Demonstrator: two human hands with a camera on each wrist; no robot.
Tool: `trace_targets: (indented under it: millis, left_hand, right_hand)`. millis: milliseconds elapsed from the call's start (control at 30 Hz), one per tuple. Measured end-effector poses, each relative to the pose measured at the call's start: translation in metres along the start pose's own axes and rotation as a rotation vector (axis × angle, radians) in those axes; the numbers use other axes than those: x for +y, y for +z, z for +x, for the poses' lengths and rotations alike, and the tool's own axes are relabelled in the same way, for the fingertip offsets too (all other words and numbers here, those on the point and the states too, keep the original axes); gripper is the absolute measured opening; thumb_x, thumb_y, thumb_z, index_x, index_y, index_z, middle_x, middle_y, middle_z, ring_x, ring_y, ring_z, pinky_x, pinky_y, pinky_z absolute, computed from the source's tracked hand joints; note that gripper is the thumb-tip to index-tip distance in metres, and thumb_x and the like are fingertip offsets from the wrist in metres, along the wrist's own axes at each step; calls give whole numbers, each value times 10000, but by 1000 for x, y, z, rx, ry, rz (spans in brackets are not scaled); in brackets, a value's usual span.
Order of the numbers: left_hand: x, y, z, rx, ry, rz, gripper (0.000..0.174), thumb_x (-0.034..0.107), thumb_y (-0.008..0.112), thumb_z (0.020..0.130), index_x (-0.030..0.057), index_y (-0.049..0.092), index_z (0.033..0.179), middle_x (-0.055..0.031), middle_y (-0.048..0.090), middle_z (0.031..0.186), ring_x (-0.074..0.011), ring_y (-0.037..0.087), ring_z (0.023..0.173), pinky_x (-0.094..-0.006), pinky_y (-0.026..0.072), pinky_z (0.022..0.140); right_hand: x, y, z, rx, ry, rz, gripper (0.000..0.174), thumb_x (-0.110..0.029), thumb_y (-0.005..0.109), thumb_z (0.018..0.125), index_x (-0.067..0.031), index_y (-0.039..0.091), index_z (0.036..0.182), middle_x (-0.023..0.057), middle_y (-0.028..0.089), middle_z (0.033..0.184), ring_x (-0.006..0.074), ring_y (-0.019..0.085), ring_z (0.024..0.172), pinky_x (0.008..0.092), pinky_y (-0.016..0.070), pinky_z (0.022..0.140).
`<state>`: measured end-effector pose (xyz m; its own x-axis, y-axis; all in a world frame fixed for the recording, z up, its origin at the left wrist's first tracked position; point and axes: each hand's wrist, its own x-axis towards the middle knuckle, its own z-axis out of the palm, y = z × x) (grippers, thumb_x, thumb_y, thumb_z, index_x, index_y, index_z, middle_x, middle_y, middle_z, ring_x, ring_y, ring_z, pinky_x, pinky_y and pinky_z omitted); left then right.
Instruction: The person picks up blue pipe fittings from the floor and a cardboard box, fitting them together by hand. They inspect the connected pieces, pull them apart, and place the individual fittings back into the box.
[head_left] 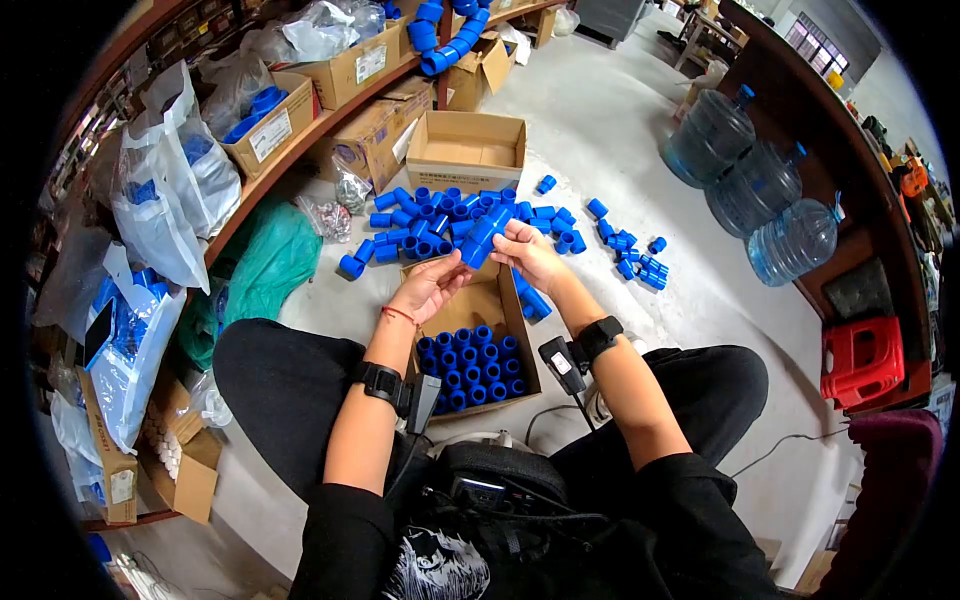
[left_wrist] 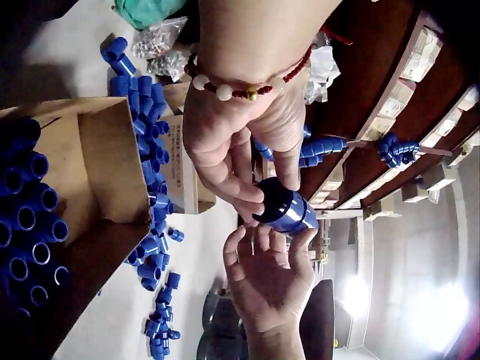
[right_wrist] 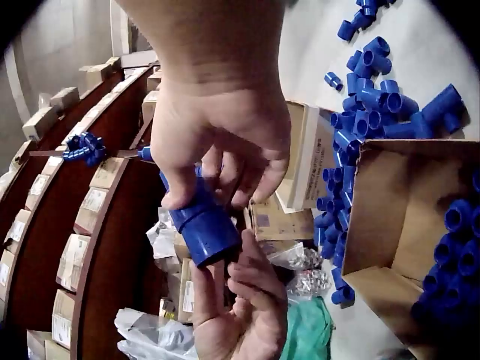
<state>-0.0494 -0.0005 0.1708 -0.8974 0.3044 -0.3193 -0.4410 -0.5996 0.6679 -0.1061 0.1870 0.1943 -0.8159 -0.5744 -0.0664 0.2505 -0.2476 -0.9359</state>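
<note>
Both hands hold one blue plastic pipe fitting [head_left: 484, 238] above the near cardboard box [head_left: 528, 370]. My left hand [head_left: 432, 285] pinches its lower end between thumb and fingers. Around the upper end, the thumb and fingers of my right hand [head_left: 530, 255] are curled. A raised collar and an open end show on the fitting [right_wrist: 208, 234] in the right wrist view; the right hand hides its other end. Inside the near box, blue fittings [head_left: 470, 366] stand upright in rows, filling its near part. Beyond it, a loose pile of blue fittings [head_left: 430, 222] lies on the floor.
An open cardboard box [head_left: 466, 140] stands behind the pile. More loose fittings [head_left: 640, 262] are scattered to the right. Shelves [head_left: 330, 118] with boxes and bags line the left, with a green bag [head_left: 268, 265] below. Large water bottles [head_left: 755, 185] and a red stool [head_left: 862, 360] stand at the right.
</note>
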Motion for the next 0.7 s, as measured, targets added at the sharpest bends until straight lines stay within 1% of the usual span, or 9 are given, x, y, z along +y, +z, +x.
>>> trace_targets:
  millis: [67, 167, 267, 367, 467, 567, 667, 700]
  left_hand:
    - [0, 2, 1, -22, -6, -20, 231, 238, 576, 777, 32, 581, 881, -52, 598, 842, -109, 569, 740, -157, 468, 633]
    - [-1, 5, 0, -34, -3, -50, 253, 256, 575, 776, 26, 581, 881, -52, 598, 848, -127, 572, 754, -168, 472, 633]
    - [-2, 6, -1, -24, -8, -72, 256, 256, 574, 777, 23, 580, 883, -56, 597, 850, -137, 572, 770, -184, 472, 660]
    - [-5, 3, 2, -55, 26, -27, 287, 271, 556, 786, 18, 561, 921, -61, 591, 881, -123, 561, 785, -175, 460, 707]
    - [-5, 4, 2, -39, 36, -2, 309, 272, 557, 784, 15, 547, 955, -72, 584, 912, -128, 557, 812, -174, 453, 727]
    - [-5, 5, 1, -24, 28, -24, 247, 242, 560, 788, 21, 576, 899, -65, 594, 864, -156, 565, 820, -198, 460, 714]
    - [-2, 6, 2, -47, 24, -12, 260, 222, 539, 804, 10, 552, 954, -79, 588, 898, -165, 559, 858, -207, 460, 727]
    - [-3, 6, 3, -41, 25, -43, 303, 215, 532, 808, -6, 511, 1014, -97, 568, 957, -178, 550, 887, -234, 458, 752]
  right_hand:
    - [6, -8, 3, -54, -33, 12, 232, -145, 557, 785, -84, 497, 1001, -22, 535, 985, 68, 483, 890, 228, 382, 762]
    - [-9, 2, -5, -58, -54, -51, 213, -147, 557, 784, -86, 501, 980, -25, 538, 972, 68, 491, 857, 222, 385, 751]
    - [-10, 5, -7, -40, -66, -62, 196, -136, 559, 779, -85, 502, 959, -25, 541, 955, 65, 494, 831, 220, 386, 739]
    - [-7, 2, -6, -30, -85, -93, 167, -128, 552, 781, -84, 502, 935, -21, 541, 944, 64, 493, 830, 222, 385, 733]
    - [-7, 3, -8, -5, -100, -113, 151, -121, 550, 779, -84, 505, 918, -9, 548, 917, 64, 495, 810, 220, 389, 714]
    - [1, -5, -3, -7, -104, -160, 153, -124, 564, 771, -70, 504, 901, 1, 556, 887, 64, 500, 785, 212, 392, 690]
    - [3, 0, -1, 29, -194, -191, 180, -133, 582, 759, -50, 501, 896, 13, 566, 859, 66, 506, 771, 208, 394, 684]
    - [8, -5, 2, 16, -170, -311, 214, -107, 572, 767, -39, 497, 955, 23, 560, 919, 78, 512, 833, 213, 394, 741]
